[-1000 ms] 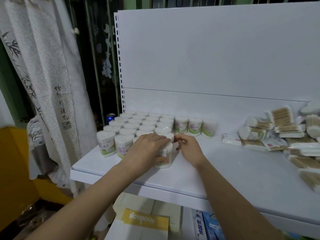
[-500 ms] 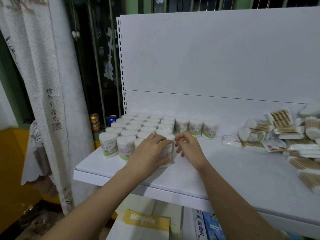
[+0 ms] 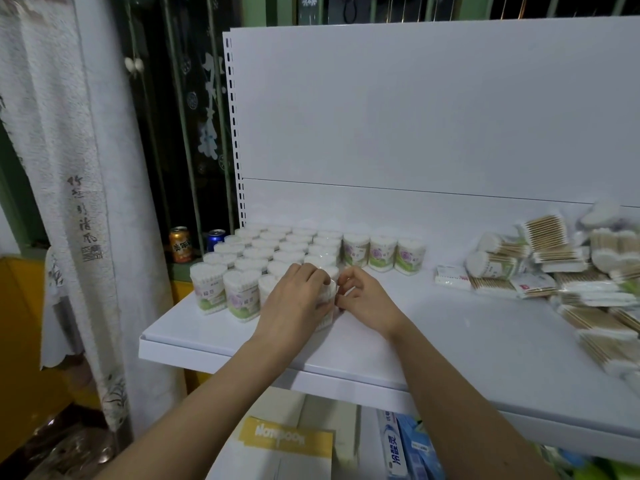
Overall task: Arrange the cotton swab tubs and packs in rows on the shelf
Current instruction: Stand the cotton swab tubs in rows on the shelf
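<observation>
Tub point(image 3: 328, 299) on shelf point(image 3: 450, 341) — left hand point(image 3: 294, 303) wrapped round it, right hand point(image 3: 363, 299) curled, fingertips alongside.

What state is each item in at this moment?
Left hand: grips a front tub.
Right hand: fingers curled at that tub's side.
Held tub: upright, front row.
Tub rows: upright, packed.
Swab packs: loose pile, unsorted.
Shelf: middle bare.

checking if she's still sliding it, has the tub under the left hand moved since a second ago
Yes. The tub held by the left hand has slid back from the shelf front edge, closing on the front row of tubs.
</observation>
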`<state>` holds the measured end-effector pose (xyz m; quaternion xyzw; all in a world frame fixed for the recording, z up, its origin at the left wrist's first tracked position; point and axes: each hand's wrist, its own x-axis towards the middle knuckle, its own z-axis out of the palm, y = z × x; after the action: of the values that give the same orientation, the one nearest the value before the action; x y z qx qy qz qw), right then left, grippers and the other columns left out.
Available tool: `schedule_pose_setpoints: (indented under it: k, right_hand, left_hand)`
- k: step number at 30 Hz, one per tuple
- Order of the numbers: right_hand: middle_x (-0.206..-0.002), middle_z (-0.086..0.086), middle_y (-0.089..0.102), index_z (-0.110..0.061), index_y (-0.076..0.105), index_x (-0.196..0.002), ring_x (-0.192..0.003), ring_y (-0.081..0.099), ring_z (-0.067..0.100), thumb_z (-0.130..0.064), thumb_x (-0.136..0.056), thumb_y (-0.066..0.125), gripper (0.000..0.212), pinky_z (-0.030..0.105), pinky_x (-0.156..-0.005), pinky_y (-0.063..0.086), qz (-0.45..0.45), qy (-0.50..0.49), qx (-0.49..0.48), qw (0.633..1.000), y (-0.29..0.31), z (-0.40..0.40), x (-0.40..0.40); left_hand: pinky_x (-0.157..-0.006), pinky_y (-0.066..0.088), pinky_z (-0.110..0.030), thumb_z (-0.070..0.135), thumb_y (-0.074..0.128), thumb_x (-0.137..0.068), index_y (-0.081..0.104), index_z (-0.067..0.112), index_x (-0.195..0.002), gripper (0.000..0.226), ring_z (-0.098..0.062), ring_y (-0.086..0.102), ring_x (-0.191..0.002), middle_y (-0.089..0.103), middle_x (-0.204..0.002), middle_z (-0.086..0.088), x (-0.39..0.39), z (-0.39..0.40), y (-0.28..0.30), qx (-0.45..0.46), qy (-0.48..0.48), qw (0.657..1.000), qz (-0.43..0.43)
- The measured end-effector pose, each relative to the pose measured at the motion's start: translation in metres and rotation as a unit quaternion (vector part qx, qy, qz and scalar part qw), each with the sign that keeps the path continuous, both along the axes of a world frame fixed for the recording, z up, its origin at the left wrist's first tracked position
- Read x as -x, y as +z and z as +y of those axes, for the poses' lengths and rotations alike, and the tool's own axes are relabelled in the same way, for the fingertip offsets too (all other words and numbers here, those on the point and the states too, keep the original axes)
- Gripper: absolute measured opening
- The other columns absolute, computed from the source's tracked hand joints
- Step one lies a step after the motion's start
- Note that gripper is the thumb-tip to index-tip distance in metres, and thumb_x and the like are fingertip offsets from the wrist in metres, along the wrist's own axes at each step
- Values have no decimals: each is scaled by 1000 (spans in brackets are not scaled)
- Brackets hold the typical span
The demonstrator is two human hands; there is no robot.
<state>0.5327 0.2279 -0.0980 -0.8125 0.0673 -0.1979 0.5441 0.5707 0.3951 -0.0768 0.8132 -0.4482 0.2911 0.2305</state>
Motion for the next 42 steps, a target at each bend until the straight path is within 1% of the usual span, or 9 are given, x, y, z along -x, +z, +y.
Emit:
schedule_pose_setpoints:
  k: [5, 9, 13, 18, 21, 24, 28, 33, 42]
  right_hand:
    - [-80, 3, 62, -13, 59, -89, -61, 58, 10, 2, -89, 60, 15, 21, -61, 49, 19, 11, 16, 1000, 10, 7, 10]
    - [-88, 7, 65, -8, 62, -98, -73, 63, 19, -8, -97, 52, 10, 23, -61, 49, 71, -17, 15, 997, 32, -16, 37]
    - [-88, 7, 69, -3, 65, -103, -72, 62, 18, -20, -99, 54, 21, 27, -62, 48, 93, -73, 87, 989, 60, -61, 83]
    - [-82, 0, 70, -11, 65, -87, -65, 61, 11, -28, -98, 57, 22, 24, -59, 46, 103, -176, 170, 964, 87, -124, 158]
    - [-83, 15, 70, -1, 64, -83, -64, 59, 16, -25, -97, 58, 28, 35, -64, 51, 106, -225, 209, 946, 95, -167, 206]
    - [-83, 19, 69, 0, 62, -79, -65, 56, 18, -30, -96, 59, 35, 36, -67, 50, 127, -270, 248, 922, 105, -209, 251]
    - [-63, 3, 52, -15, 52, -67, -58, 49, 16, -34, -97, 56, 36, 30, -58, 39, 145, -310, 278, 898, 122, -262, 308]
    - [-77, 0, 63, -20, 57, -69, -73, 58, 18, -34, -96, 57, 30, 34, -70, 46, 152, -367, 306, 865, 143, -326, 360]
    - [-76, 4, 65, -13, 62, -76, -66, 54, 18, -35, -93, 59, 28, 34, -67, 46, 139, -354, 298, 876, 146, -388, 395]
  left_hand:
    - [-67, 51, -38, 35, 87, -60, 69, 10, -98, 49, -31, 61, -88, 66, -94, -7, 7, -3, 14, -49, 29, 998, -35]
    - [-78, 46, -39, 58, 53, -83, 69, 16, -107, 51, -27, 58, -99, 66, -101, -2, 23, -22, 37, -16, 29, 998, -50]
    - [-89, 37, -33, 55, 49, -90, 63, 25, -117, 43, -20, 49, -112, 62, -114, 6, 49, -69, 56, -12, -27, 998, 54]
    - [-86, 43, -30, 46, 56, -90, 62, 27, -117, 33, -15, 50, -112, 62, -113, 7, 85, -146, 68, -34, -119, 976, 181]
    - [-84, 45, -30, 42, 58, -91, 62, 26, -116, 30, -13, 54, -105, 61, -111, 7, 113, -190, 75, -43, -157, 963, 217]
    - [-81, 46, -29, 35, 61, -89, 64, 23, -113, 27, -13, 56, -98, 61, -107, 6, 142, -235, 80, -37, -192, 951, 238]
    - [-81, 51, -32, 31, 64, -86, 64, 22, -110, 26, -13, 59, -90, 62, -103, 6, 185, -299, 87, -36, -242, 936, 255]
    - [-83, 49, -29, 24, 67, -85, 61, 21, -118, 33, -12, 56, -94, 60, -113, 4, 236, -376, 100, -24, -275, 931, 239]
    - [-83, 38, -26, 50, 67, -84, 60, 25, -125, 49, -20, 57, -109, 58, -124, -3, 271, -460, 96, -35, -199, 960, 194]
